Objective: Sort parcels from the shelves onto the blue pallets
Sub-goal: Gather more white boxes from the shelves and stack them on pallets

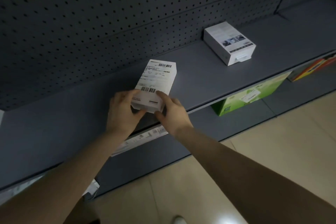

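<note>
While its near end is gripped from both sides, a slim white parcel [156,80] is seen over the front half of a grey shelf [200,78], with its long axis running away from the shelf's front edge towards the perforated back panel [91,14]. Its upper face is almost wholly covered by a white shipping label: one barcode is printed across the far end, a second across the near end, and lines of small dark print lie between them, too blurred to be read. The box is shallow and oblong, and its plain white side wall is visible at the near end. Whether it is lifted clear of the board or rests on it cannot be told.

The near left corner is clasped by the left hand [123,111], with its fingers curled over the top face and its thumb tucked beneath the end. The near right corner is pinched by the right hand [172,112], with one finger laid on top beside the lower barcode and the thumb set against the end wall.

Well apart to the right, a second white box [230,42] is set flat on the same shelf. On the level beneath, a green box [251,94] bearing a white sticker and an orange box [312,68] are partly seen. A pale label strip [143,137] is fixed along the shelf's front edge, and beige floor tiles [272,142] are visible below.
</note>
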